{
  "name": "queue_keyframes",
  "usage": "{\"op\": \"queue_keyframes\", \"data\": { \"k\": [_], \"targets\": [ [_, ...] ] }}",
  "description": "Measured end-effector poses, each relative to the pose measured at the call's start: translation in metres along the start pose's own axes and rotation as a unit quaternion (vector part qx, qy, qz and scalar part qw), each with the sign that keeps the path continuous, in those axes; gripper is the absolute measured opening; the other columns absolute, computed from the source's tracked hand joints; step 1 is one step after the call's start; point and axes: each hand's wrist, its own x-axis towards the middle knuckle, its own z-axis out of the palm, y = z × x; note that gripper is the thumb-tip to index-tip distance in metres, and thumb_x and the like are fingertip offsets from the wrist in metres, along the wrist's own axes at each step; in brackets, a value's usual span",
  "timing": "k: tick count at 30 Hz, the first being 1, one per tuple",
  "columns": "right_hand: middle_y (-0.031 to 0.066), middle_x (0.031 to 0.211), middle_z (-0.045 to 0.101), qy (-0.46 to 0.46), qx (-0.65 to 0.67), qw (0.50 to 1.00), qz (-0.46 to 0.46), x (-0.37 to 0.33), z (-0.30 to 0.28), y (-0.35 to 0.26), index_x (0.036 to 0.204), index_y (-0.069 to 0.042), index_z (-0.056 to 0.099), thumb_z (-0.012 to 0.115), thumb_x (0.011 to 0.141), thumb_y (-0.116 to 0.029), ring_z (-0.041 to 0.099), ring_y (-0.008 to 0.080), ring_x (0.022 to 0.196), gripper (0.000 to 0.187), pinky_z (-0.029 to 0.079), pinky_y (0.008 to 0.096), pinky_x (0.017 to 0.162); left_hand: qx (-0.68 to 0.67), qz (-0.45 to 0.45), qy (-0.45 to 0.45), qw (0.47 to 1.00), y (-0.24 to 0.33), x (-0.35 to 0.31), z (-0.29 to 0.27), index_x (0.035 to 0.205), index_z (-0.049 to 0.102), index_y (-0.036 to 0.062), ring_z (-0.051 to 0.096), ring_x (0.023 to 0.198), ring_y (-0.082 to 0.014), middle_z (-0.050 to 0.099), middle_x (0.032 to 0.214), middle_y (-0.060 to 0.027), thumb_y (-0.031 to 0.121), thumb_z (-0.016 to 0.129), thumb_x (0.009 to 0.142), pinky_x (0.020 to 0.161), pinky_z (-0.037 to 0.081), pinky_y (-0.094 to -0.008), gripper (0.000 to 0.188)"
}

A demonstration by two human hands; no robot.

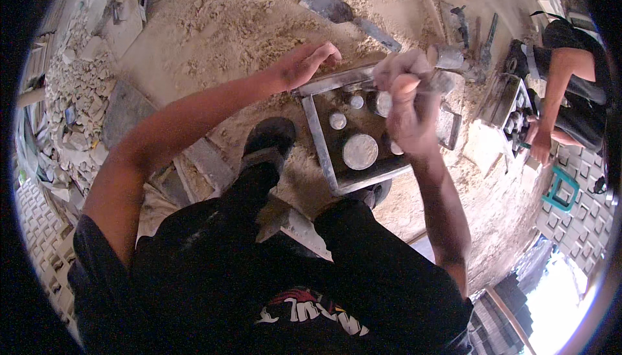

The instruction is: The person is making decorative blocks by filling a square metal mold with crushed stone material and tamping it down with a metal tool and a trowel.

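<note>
Between my feet lies a rectangular grey moulding frame (319, 142) packed with dark sand. Several pale round pieces sit in it, among them a large disc (360, 152) and a smaller one (337, 120). My left hand (310, 65) is by the frame's far left corner, its fingers bent and bunched; their undersides are hidden. Over the frame's right side is my right hand (412, 105), smeared by motion and closed. A blurred greyish shape shows beside its fingers, too unclear to name. This hand covers part of the sand and some round pieces.
A flat-bladed trowel (329, 6) rests on loose tan sand beyond the frame. A grey cylinder (447, 56) stands at the far right. Rubble (81, 102) is heaped at left. On the right a co-worker's arm (558, 96) reaches to another frame (512, 105), near a teal stool (561, 188).
</note>
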Motion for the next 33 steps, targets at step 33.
{"op": "queue_keyframes", "data": {
  "k": [33],
  "targets": [
    [0.0036,0.082,0.048,0.129,-0.068,0.987,0.060,-0.016,0.001,-0.020,0.089,-0.004,0.045,0.041,0.101,-0.028,0.044,0.0116,0.076,0.026,0.040,0.0275,0.071,0.082,0.070,-0.005,0.994,0.012,0.000,0.011,0.108,0.054,0.0021,0.058,0.098,-0.0253,0.058,0.103,-0.0121,0.024,0.033,0.100,0.091,0.044,-0.0354,0.032]
  ]
}}
